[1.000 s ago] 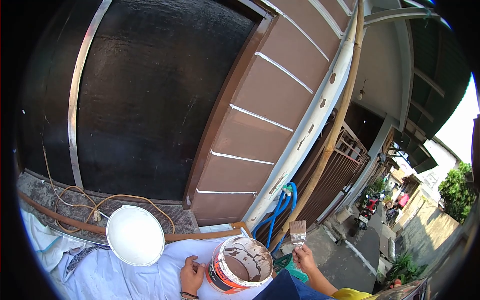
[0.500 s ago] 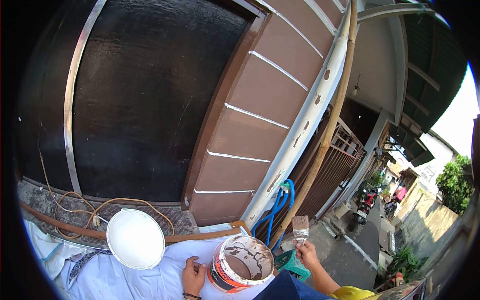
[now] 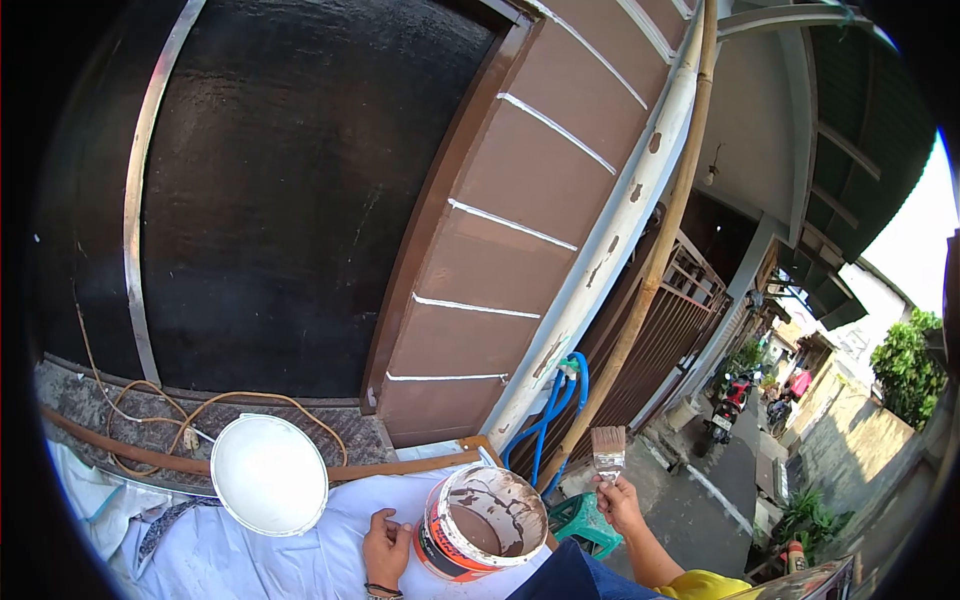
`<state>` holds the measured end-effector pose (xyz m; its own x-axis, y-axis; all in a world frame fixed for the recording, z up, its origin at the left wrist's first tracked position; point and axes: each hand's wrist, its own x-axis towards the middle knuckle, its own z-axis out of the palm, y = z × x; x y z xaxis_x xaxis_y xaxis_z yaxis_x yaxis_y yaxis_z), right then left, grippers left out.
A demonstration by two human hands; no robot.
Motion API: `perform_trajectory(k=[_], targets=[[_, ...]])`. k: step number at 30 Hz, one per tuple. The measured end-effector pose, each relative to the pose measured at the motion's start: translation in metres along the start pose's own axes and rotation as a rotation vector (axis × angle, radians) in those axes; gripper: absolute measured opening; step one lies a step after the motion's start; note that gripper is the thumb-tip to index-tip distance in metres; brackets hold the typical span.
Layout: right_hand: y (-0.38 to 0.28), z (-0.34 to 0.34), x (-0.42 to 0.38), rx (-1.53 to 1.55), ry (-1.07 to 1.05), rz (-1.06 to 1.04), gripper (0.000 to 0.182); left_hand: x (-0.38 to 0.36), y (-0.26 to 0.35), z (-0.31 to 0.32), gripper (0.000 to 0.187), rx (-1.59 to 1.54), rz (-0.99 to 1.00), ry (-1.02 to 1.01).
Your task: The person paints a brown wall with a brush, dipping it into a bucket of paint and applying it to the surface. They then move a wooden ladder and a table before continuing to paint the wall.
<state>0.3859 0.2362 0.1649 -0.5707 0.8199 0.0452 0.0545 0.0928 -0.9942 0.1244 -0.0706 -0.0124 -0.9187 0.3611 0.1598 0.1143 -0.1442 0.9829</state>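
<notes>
In my right hand (image 3: 620,503) is a paintbrush (image 3: 609,452), gripped by its handle with the brown-stained bristles pointing up. It stands to the right of a paint bucket (image 3: 430,535), apart from it. The bucket has an orange and black label, brown paint (image 3: 475,528) at the bottom and brown smears inside its white rim. On the bucket's left, my left hand (image 3: 386,548) rests on a pale cloth (image 3: 250,565), fingers loosely bent and apart, holding nothing. A white bucket lid (image 3: 270,476) lies further left on the cloth's edge.
A brown wall (image 3: 475,260) with white lines adjoins a dark panel (image 3: 290,200). A peeling white pipe (image 3: 610,235) and bamboo pole (image 3: 655,270) rise beside it. A blue hose (image 3: 545,430), green stool (image 3: 590,525), orange cable (image 3: 270,400) and parked motorcycle (image 3: 730,405) are around.
My right hand and the brush have shifted slightly to the right. The left hand, bucket and lid look nearly the same, with a small shift of the view.
</notes>
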Motion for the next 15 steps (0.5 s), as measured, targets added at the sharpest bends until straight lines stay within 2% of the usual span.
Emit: perform_trajectory(k=[7, 12, 15], targets=[[0.004, -0.005, 0.013, 0.032, -0.016, -0.061, 0.021, -0.001, 0.003, -0.001, 0.040, 0.064, -0.005, -0.009], [0.022, 0.001, 0.035, 0.169, -0.049, -0.153, 0.020, -0.005, 0.012, -0.006, 0.045, 0.141, -0.010, -0.054], [0.032, 0.006, 0.051, 0.179, -0.042, -0.151, 0.025, -0.004, 0.006, -0.005, 0.046, 0.153, 0.003, -0.072]])
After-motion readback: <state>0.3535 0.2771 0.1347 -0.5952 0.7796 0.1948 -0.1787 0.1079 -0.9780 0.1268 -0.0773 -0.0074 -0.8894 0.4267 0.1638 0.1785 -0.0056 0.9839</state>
